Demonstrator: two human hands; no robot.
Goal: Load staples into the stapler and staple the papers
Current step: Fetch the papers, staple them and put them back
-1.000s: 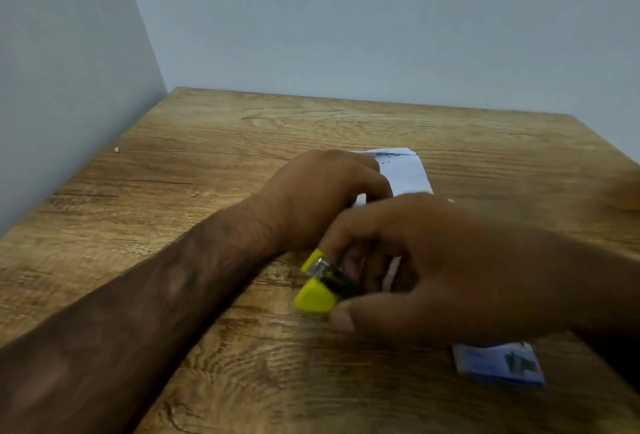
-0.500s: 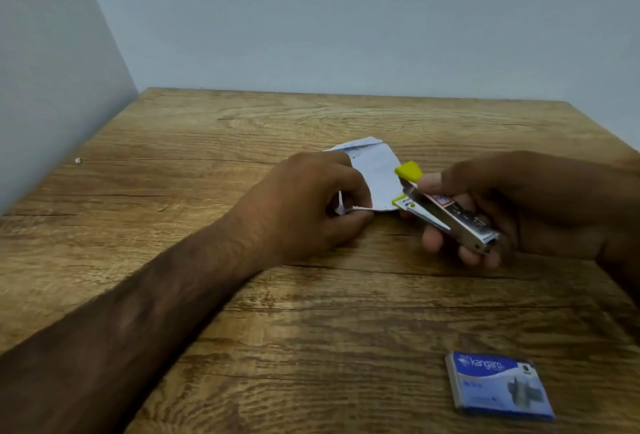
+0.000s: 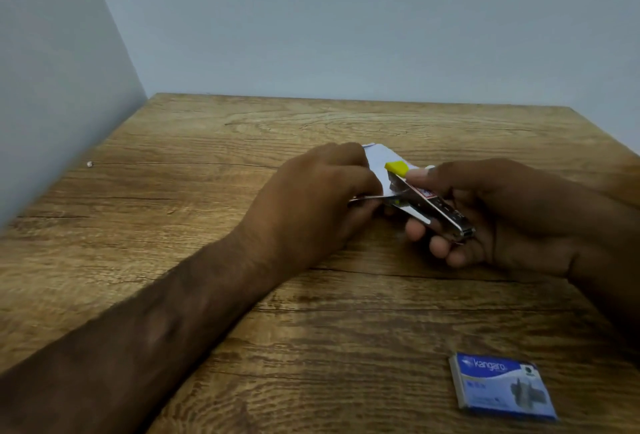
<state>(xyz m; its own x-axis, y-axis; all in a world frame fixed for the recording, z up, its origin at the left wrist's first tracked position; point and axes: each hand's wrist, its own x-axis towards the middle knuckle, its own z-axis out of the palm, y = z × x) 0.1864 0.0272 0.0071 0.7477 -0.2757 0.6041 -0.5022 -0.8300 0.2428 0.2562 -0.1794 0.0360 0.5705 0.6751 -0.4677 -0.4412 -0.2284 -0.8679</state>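
**Task status.** The box of staples (image 3: 502, 387) lies closed on the desk (image 3: 242, 128), well apart from both grips, on the near side of the right hand. Judging from this, loading is finished, though no staples can be seen inside the stapler. The work now appears to be at the stapling step: the stapler (image 3: 429, 205) is held off the desk between the two hands, with its yellow-tipped front end pointing towards the left hand and the papers (image 3: 379, 160). The two arms of the stapler stand apart at the front, and the edge of the papers seems to reach into that gap. The squeeze is judged not yet made. Whether the sheets already carry a staple cannot be told.

**Left grip.** The left hand (image 3: 322, 198) is clenched on the papers. Thumb and curled fingers pinch their near edge, and the sheets rise behind the knuckles.

**Right grip.** The right hand (image 3: 502, 215) grasps the stapler, with the thumb on top just behind the yellow tip and the fingers curled beneath the body.

**Remaining.** Seat the papers fully, press the arms together, release – then check the staple.
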